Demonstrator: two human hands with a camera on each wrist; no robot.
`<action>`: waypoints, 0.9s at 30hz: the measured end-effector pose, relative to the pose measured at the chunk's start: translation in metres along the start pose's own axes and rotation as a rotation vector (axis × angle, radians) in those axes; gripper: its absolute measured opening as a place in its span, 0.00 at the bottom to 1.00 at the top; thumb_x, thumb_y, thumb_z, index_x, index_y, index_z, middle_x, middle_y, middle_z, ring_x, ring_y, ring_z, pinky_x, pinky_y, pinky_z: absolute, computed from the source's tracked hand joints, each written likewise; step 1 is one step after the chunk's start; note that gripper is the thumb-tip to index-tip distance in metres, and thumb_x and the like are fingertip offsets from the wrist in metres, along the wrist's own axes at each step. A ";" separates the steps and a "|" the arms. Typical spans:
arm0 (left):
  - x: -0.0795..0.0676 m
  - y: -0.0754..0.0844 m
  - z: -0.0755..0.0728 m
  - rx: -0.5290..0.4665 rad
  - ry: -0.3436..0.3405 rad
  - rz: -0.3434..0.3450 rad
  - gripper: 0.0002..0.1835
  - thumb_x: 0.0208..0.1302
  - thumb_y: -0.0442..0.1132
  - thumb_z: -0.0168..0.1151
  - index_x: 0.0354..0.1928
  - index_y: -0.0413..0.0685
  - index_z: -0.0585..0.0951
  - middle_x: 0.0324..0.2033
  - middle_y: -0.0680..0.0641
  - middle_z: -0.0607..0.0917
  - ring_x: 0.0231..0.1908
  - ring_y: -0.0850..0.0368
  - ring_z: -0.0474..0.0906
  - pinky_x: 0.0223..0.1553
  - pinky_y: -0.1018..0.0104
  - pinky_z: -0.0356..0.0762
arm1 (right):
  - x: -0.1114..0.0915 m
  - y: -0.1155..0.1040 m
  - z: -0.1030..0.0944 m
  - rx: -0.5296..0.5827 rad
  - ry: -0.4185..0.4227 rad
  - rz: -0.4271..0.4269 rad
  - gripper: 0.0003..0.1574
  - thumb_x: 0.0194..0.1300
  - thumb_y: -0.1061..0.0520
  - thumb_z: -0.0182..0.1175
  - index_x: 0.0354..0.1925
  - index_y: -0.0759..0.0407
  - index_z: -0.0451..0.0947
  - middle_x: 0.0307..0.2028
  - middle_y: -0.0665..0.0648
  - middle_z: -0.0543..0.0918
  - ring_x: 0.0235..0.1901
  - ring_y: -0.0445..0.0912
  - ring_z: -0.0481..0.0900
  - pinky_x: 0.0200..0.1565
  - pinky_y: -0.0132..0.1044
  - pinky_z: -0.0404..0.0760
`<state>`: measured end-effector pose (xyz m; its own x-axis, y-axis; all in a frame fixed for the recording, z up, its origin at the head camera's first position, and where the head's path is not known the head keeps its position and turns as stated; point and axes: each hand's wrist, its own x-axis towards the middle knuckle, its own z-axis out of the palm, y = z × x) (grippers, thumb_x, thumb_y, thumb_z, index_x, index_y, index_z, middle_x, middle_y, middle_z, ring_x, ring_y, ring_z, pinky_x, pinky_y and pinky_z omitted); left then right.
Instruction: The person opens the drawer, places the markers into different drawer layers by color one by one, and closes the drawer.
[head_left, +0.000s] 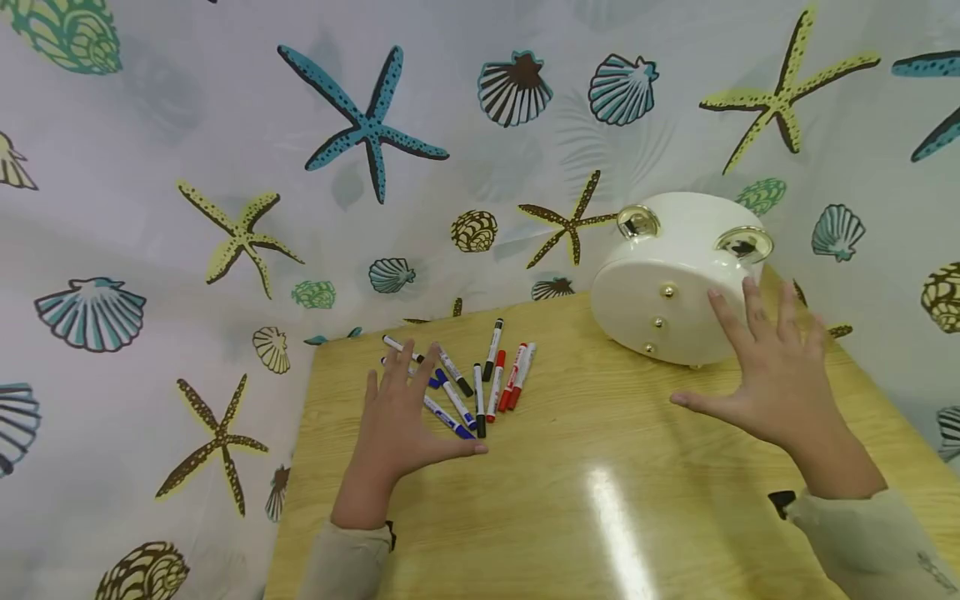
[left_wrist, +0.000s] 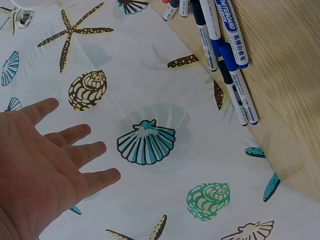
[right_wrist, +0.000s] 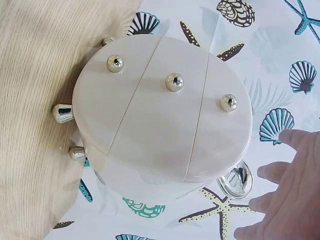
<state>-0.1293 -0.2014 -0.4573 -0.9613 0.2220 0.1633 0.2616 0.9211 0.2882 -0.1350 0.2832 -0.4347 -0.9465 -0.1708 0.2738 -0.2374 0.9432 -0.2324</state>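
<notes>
My left hand (head_left: 397, 437) hovers with fingers spread and thumb out, holding nothing. Just beyond it, several whiteboard markers (head_left: 456, 402) lie loose on the wooden table, capped in black, blue and red; the fingers hide part of some. In the left wrist view the same hand (left_wrist: 45, 170) appears apart from the markers (left_wrist: 231, 30). My right hand (head_left: 783, 387), also spread and empty, is in front of a glossy white oval drawer box (head_left: 660, 283). The right wrist view shows three drawer fronts with round metallic knobs (right_wrist: 174, 82), and the fingers off to one side.
The wooden table (head_left: 555, 492) meets cloth (head_left: 420, 167) printed with starfish and shells at its back and sides. The box has shiny ring-shaped ears (head_left: 744, 243) on top and short metallic feet (right_wrist: 63, 113). It stands at the table's back right.
</notes>
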 end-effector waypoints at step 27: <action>0.011 0.028 0.030 -0.210 -0.038 -0.016 0.66 0.43 0.87 0.68 0.83 0.65 0.63 0.83 0.46 0.60 0.80 0.37 0.60 0.70 0.30 0.73 | -0.010 0.012 0.016 0.071 0.005 0.098 0.53 0.59 0.21 0.68 0.65 0.57 0.81 0.62 0.72 0.83 0.59 0.72 0.79 0.50 0.72 0.77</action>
<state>-0.1347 -0.1641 -0.4754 -0.9670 0.2230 0.1229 0.2546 0.8387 0.4814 -0.1320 0.2915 -0.4548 -0.9649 -0.0776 0.2510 -0.1592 0.9327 -0.3236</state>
